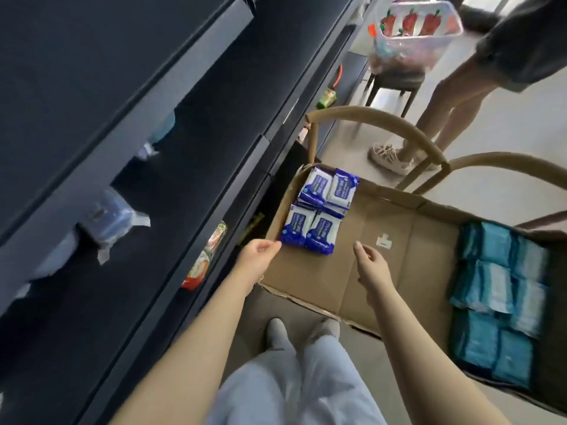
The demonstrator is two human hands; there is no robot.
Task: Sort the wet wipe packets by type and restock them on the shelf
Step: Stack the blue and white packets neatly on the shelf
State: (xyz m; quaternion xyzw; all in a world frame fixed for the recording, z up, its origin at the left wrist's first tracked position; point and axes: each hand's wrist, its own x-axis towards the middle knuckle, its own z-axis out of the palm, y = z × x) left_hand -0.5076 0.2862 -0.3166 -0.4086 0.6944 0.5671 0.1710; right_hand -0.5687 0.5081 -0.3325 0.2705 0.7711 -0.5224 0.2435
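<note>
A flat cardboard box (pixel 383 265) lies across two chairs. Several dark blue and white wet wipe packets (pixel 319 210) are stacked at its far left corner. Several teal packets (pixel 500 299) fill its right end. My left hand (pixel 260 256) hovers at the box's left rim, fingers loosely curled, just short of the nearest blue packet and holding nothing. My right hand (pixel 371 265) hangs over the bare middle of the box, fingers relaxed and empty. The dark shelf unit (pixel 171 96) runs along my left, with a few blurred blue packets (pixel 110 216) on one shelf.
A red and white pack (pixel 205 259) sits on a lower shelf. Curved wooden chair backs (pixel 408 130) rise behind the box. Another person (pixel 460 96) stands on the floor beyond, next to a stool holding a clear basket (pixel 417 29).
</note>
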